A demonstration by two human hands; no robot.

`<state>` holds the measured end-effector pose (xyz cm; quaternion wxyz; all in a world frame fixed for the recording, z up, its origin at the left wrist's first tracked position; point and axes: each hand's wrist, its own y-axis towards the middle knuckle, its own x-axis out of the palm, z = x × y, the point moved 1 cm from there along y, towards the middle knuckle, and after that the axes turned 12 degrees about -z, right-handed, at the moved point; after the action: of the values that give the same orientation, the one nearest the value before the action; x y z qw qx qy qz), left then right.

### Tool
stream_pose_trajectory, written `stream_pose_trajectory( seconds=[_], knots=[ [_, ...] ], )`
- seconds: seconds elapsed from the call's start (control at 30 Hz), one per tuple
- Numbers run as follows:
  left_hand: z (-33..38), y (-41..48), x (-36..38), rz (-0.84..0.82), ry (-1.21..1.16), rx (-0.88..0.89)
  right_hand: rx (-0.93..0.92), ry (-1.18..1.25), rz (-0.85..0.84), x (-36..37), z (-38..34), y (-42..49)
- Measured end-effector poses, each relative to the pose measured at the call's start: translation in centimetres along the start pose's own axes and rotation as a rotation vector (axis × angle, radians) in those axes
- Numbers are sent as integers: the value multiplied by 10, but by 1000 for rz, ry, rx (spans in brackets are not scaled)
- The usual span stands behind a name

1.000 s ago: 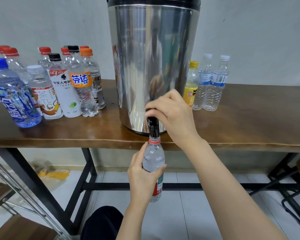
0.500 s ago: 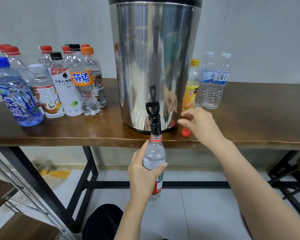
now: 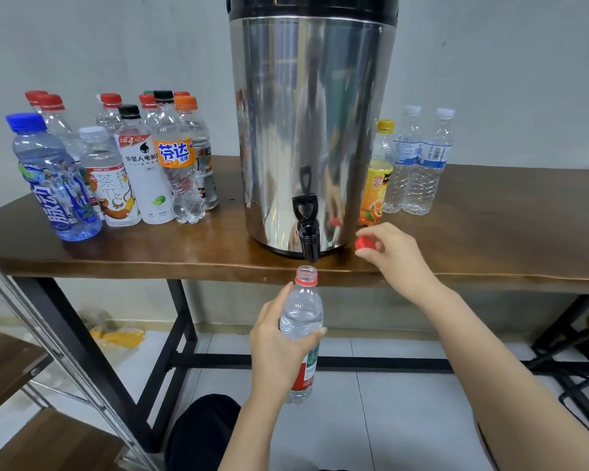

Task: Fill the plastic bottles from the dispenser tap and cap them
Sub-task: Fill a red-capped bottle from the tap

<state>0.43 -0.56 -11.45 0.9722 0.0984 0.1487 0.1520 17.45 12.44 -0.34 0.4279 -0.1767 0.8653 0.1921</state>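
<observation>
My left hand [image 3: 279,338] grips a clear plastic bottle [image 3: 301,311] with a red neck ring and red label, upright and uncapped, a little below the black tap [image 3: 307,229] of the steel dispenser [image 3: 312,124]. The bottle looks filled with water. My right hand [image 3: 393,253] pinches a red cap [image 3: 363,242] just above the table edge, right of the tap. The tap handle stands upright and no water runs.
The dispenser stands on a brown wooden table [image 3: 490,239]. Several capped bottles [image 3: 116,164] crowd the table's left side. A yellow-capped juice bottle [image 3: 376,178] and two clear white-capped bottles [image 3: 419,164] stand at the right. A metal frame [image 3: 48,334] rises at lower left.
My right hand left the tap handle, reached to the red cap on the table and picked it up. My left hand lowered the bottle away from the spout.
</observation>
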Motion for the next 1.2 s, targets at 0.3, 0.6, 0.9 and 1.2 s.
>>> stream_pose_trajectory(
  seconds=[0.3, 0.6, 0.9, 1.2],
  knots=[
    [32, -7, -27, 49, -39, 88, -495, 80, -209, -29, -105, -25],
    [48, -17, -68, 108, -16, 145, -574, -133, -414, -11, -152, -5],
    [41, -18, -87, 164, 29, 134, -456, -249, -381, 11, -172, 4],
    [34, -8, -105, 186, -21, 106, -501, -131, -330, 31, -177, 18]
  ],
)
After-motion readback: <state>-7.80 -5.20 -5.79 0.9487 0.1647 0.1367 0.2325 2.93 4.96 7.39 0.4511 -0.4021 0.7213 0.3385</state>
